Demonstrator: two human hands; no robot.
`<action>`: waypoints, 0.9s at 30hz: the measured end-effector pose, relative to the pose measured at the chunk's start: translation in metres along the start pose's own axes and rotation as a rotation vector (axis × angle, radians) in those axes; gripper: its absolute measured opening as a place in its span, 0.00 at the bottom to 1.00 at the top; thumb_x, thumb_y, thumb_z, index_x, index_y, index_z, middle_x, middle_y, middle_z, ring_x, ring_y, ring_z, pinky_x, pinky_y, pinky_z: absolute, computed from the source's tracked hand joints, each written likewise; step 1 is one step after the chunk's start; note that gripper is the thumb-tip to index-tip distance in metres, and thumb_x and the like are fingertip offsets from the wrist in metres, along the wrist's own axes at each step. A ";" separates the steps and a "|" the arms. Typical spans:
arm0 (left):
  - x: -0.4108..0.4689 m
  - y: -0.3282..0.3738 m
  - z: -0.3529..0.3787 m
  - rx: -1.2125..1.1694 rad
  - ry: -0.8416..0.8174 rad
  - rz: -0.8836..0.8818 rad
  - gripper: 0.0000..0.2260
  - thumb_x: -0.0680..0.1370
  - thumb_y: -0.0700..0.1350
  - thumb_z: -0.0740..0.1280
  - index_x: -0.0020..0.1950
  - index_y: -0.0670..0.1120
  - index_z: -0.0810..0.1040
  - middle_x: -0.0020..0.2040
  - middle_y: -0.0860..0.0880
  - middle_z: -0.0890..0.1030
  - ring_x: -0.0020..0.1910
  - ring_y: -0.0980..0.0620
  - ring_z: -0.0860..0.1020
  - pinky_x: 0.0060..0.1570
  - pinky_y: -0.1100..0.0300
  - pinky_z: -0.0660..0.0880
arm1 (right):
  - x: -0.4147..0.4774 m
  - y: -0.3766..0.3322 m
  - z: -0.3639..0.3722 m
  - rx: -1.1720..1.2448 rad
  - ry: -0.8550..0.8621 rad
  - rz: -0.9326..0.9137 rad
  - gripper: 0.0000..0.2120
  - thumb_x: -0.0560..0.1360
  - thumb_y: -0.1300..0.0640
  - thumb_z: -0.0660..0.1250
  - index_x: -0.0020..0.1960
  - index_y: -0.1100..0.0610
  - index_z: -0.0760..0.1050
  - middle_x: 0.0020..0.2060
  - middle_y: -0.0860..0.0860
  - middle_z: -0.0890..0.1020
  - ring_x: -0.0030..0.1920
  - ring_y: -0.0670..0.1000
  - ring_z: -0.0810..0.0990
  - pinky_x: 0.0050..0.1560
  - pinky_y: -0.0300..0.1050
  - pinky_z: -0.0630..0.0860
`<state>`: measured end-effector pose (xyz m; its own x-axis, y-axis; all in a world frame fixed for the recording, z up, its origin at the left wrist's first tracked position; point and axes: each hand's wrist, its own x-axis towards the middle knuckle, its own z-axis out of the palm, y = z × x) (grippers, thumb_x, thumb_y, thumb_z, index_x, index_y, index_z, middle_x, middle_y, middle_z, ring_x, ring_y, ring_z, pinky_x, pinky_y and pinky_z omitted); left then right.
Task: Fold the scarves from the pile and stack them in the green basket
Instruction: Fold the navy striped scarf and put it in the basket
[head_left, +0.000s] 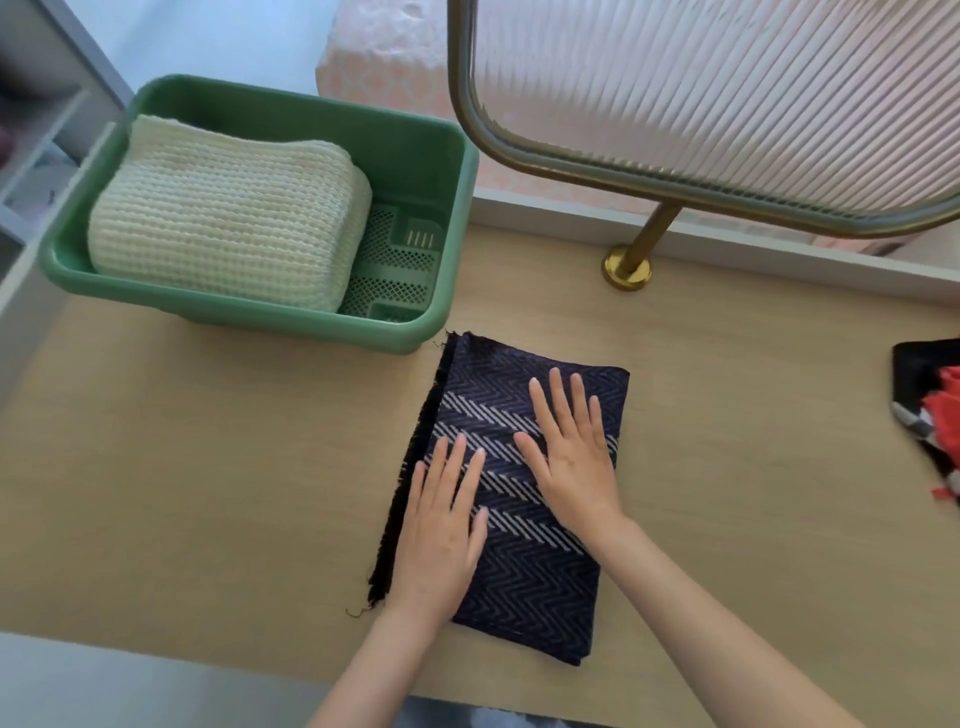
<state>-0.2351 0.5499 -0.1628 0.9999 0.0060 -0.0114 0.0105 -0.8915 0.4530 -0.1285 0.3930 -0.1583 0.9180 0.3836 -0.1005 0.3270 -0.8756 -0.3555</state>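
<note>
- I see a folded navy scarf (535, 582) with a pale zigzag weave lying flat on the table (208, 493), about midway along it and closer to the near edge; its frayed fringe shows along its left side.
- The left hand (441, 530) lies palm down on the left half of that scarf, fingers straight and slightly spread, gripping nothing.
- The right hand (571, 467) lies flat just beside it, a little farther from the near edge, fingers also straight and spread, pressing on the cloth.
- The green basket (260, 312) sits at the far left corner of the table, its near right corner close to the scarf's far left corner.
- Inside it, a folded cream knitted scarf (223, 223) fills the left part; the perforated floor shows on the right.
- A black, red and white heap of cloth (930, 405) lies at the right edge, partly out of view.
- A ribbed glass screen (727, 104) in a brass frame stands along the far edge on a brass foot (626, 270).
</note>
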 end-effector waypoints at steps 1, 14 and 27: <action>0.006 -0.003 0.006 0.055 -0.058 0.020 0.26 0.81 0.51 0.53 0.78 0.45 0.57 0.79 0.45 0.55 0.78 0.48 0.51 0.74 0.50 0.51 | -0.002 0.006 0.005 -0.040 -0.024 0.008 0.31 0.80 0.37 0.40 0.78 0.50 0.42 0.78 0.48 0.41 0.76 0.48 0.36 0.75 0.47 0.35; 0.031 0.000 0.015 0.201 -0.090 0.066 0.27 0.81 0.54 0.51 0.79 0.45 0.54 0.79 0.44 0.52 0.78 0.47 0.48 0.75 0.49 0.47 | 0.010 0.039 -0.005 -0.127 0.051 0.072 0.32 0.79 0.38 0.40 0.78 0.53 0.45 0.78 0.51 0.44 0.77 0.50 0.38 0.75 0.48 0.35; 0.028 0.009 0.016 0.212 -0.124 0.149 0.26 0.80 0.49 0.51 0.78 0.44 0.57 0.79 0.44 0.54 0.78 0.47 0.50 0.75 0.48 0.49 | -0.050 0.024 -0.012 -0.139 0.035 -0.164 0.29 0.82 0.45 0.50 0.78 0.58 0.53 0.78 0.54 0.51 0.78 0.53 0.47 0.76 0.53 0.44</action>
<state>-0.2073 0.5352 -0.1734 0.9815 -0.1765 -0.0739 -0.1517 -0.9533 0.2613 -0.1636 0.3488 -0.1504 0.8565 0.5159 -0.0191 0.4980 -0.8355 -0.2322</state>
